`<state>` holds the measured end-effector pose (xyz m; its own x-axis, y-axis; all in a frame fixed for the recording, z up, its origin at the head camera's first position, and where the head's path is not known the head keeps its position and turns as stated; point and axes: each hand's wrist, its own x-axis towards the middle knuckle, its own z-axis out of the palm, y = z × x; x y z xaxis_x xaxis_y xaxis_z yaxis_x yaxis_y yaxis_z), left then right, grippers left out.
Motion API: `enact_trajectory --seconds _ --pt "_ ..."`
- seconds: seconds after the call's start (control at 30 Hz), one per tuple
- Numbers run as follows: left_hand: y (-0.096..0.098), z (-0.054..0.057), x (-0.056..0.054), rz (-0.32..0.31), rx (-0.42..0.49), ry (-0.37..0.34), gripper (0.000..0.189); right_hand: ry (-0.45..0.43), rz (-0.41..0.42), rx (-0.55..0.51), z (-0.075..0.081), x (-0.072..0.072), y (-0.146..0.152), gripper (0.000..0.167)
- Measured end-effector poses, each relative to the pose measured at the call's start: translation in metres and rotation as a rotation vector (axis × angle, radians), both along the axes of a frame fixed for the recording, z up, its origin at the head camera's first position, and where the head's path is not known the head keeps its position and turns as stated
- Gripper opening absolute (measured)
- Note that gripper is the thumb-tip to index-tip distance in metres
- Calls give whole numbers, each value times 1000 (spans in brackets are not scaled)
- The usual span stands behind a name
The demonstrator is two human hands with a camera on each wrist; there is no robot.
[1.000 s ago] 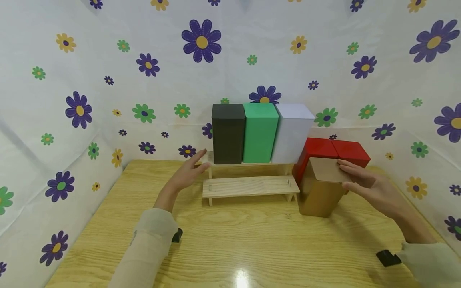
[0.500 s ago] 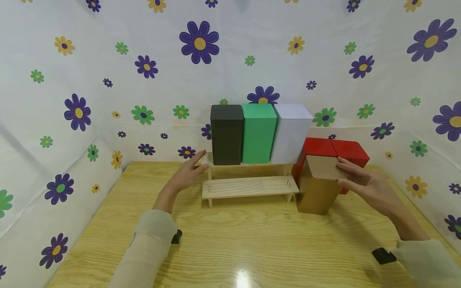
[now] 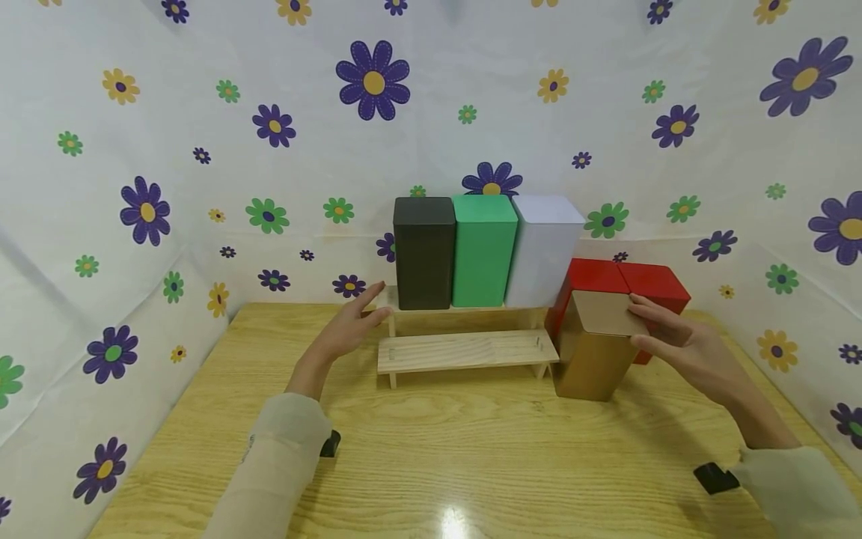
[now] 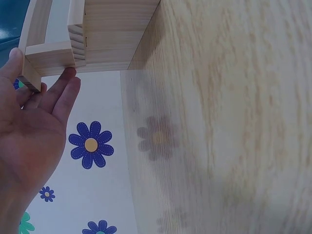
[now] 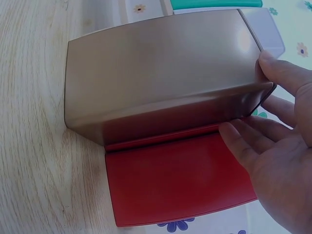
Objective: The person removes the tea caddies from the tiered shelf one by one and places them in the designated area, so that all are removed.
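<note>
A two-step wooden shelf [image 3: 468,350] stands at the back of the table. At its left end is my left hand [image 3: 343,327]; the left wrist view shows the thumb on one side of the shelf's end [image 4: 51,54] and fingers on the other. My right hand [image 3: 697,355] holds a tall gold box [image 3: 595,363] by its upper right part. In the right wrist view the thumb lies on the gold face, with the other fingers beyond the box's edge, close to a red box [image 5: 180,180]. The gold box stands upright, right of the lower step.
On the upper step a black box [image 3: 424,258], a green box [image 3: 483,258] and a white box [image 3: 544,258] stand side by side. Two red boxes [image 3: 653,281] stand behind the gold one. A flower-print cloth [image 3: 303,165] encloses the table's back and sides.
Over the last second the gold box has shifted slightly back and left, with my right hand moving along with it. My left hand has stayed at the shelf's end.
</note>
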<state>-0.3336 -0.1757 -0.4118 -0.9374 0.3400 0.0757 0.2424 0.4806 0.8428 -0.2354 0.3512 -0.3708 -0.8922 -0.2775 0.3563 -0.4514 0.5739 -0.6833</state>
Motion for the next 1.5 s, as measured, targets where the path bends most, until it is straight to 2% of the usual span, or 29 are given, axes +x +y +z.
enact_trajectory --seconds 0.27,0.5,0.77,1.03,1.27,1.5 --pt "0 -1 0 -7 7 2 70 16 -15 -11 -1 1 -1 56" --pt "1 -1 0 -17 18 4 70 80 -121 -55 7 1 -3 52" --pt "1 0 -1 -14 17 0 70 87 -158 -23 32 -5 -7 51" --pt "1 -1 -2 -14 7 7 70 -16 -161 35 71 -23 -10 52" --pt "2 0 -2 -21 18 15 70 -41 -102 54 99 -42 -19 51" --pt "1 0 -1 -19 15 11 70 -97 -48 5 111 -61 -33 55"
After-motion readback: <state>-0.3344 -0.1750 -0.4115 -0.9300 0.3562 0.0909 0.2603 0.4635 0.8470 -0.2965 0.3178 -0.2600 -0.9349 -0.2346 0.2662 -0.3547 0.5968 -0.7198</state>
